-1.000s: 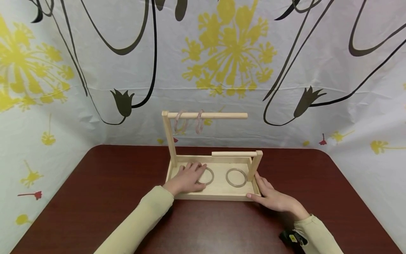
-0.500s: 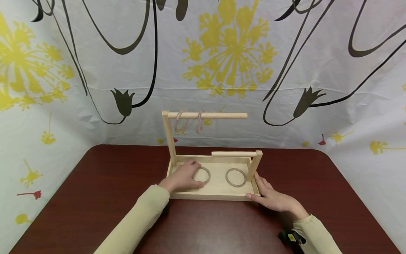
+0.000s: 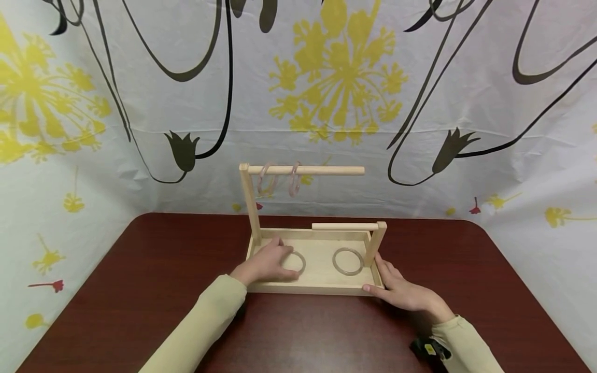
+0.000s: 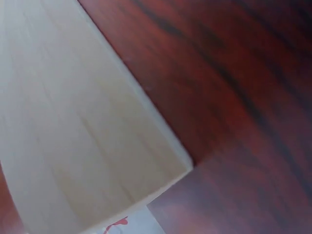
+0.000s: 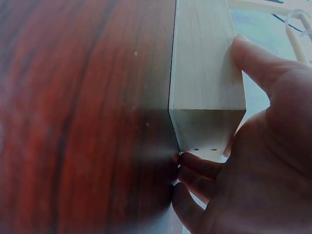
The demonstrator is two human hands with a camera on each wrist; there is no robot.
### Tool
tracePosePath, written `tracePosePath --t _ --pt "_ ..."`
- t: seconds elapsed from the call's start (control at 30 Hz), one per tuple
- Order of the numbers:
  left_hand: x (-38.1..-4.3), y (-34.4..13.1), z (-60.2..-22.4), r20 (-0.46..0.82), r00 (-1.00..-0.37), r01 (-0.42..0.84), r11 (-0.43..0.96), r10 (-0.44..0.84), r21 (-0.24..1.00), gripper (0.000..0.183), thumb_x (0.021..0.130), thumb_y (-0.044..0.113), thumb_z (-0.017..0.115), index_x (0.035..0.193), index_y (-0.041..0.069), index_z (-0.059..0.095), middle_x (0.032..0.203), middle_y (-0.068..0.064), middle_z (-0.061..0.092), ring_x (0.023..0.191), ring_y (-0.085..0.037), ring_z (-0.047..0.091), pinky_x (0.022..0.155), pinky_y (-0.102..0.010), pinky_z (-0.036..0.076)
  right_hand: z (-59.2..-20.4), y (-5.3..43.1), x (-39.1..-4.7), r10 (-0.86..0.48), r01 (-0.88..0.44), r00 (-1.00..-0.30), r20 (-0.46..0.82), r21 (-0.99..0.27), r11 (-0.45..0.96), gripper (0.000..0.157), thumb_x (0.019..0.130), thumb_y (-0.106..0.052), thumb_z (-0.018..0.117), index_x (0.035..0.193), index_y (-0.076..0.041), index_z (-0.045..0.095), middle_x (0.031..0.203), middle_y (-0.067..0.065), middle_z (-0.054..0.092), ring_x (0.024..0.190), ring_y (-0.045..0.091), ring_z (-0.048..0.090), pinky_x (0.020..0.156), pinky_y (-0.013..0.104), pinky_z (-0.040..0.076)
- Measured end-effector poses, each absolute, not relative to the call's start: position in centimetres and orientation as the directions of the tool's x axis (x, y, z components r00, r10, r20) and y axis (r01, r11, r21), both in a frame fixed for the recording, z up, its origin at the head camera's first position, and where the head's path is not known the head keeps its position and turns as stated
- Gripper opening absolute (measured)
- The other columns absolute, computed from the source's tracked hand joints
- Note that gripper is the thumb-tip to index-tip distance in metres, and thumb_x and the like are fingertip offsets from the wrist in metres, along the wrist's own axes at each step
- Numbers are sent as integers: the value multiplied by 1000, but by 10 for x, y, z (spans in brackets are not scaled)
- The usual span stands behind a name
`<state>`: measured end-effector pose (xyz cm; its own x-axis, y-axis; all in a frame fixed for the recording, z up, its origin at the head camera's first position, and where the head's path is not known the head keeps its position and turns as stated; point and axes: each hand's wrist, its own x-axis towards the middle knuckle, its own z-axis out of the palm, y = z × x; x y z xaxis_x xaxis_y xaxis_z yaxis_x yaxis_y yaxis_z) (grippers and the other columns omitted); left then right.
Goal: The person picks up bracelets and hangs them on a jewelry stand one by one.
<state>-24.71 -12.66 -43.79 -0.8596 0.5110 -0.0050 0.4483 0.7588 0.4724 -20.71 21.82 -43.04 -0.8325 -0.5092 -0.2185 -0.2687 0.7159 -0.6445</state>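
A wooden stand [image 3: 322, 290] with a shallow tray base sits on the table. In the head view my left hand [image 3: 267, 263] is inside the tray at its left, with thumb and fingers pinching a clear greyish bangle [image 3: 305, 263]; the bangle's left part is hidden by the hand. A second bangle [image 3: 334, 261] lies flat at the tray's right. At the front right corner my right hand [image 3: 404, 292] rests against the tray, thumb on the front wall and extended fingers along the right side. The left wrist view shows only the tray's outer wall [image 4: 83, 117] and table.
Two pinkish bangles [image 3: 292, 184] hang from the tall upper bar [image 3: 331, 170] at the left post. A shorter, lower bar [image 3: 345, 226] reaches leftward from the right post [image 3: 374, 243]. Dark red table [image 3: 177, 259] surrounds the stand, with a patterned cloth [image 3: 326, 62] behind.
The left hand has moved slightly left, its fingers drawing in toward the thumb, and the bangle under it has slid left and slightly nearer. The right hand and the stand have stayed put.
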Motion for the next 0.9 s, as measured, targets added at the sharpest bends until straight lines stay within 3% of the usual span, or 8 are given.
tracePosePath --t 0.3,0.7,0.9 --pt "-240 -128 -436 18 -866 440 745 499 502 65 75 40 82 123 2 62 104 -11 50 83 -19 50 75 -36 47 -431 218 -207 -512 -281 -834 -204 -642 713 93 97 -42 55 151 7 -4 150 36 7 138 52 6 102 66 22" --pt "-238 -124 -433 93 -868 461 722 487 516 66 79 41 78 127 0 58 118 -15 59 104 -27 57 88 -41 46 -430 218 -207 -521 -289 -831 -195 -648 704 93 97 -41 56 151 6 -5 149 36 10 137 52 9 101 65 24" --pt "-236 -120 -428 153 -865 473 676 477 566 64 81 38 78 127 -2 58 114 -15 63 99 -25 59 84 -39 48 -429 217 -207 -524 -298 -831 -185 -648 701 93 97 -41 56 151 6 -4 149 35 11 137 52 10 101 65 24"
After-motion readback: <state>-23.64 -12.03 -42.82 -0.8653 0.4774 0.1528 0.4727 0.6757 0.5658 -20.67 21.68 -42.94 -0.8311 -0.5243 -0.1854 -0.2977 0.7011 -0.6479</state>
